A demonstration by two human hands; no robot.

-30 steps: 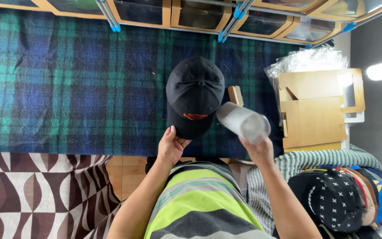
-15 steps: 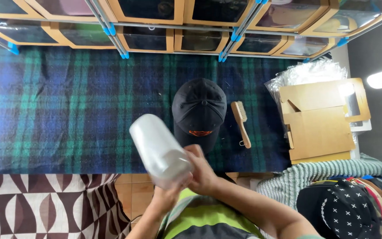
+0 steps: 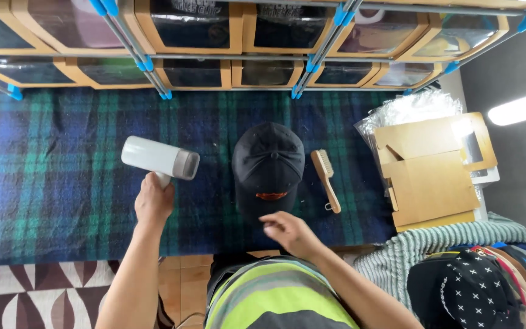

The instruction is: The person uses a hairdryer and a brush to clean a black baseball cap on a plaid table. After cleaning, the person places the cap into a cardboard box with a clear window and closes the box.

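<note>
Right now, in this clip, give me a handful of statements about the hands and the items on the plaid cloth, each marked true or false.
1. The left hand grips a white handheld appliance by its handle. True.
2. The appliance's grey nozzle points away from the black cap. False: it points toward the cap.
3. The right hand holds the wooden brush. False: the brush lies on the plaid cloth, right of the cap; the hand is empty, near the cap's brim.
4. Flattened cardboard boxes lie at the cloth's right end. True.
5. The cap is upside down. False: its crown faces up.
</note>
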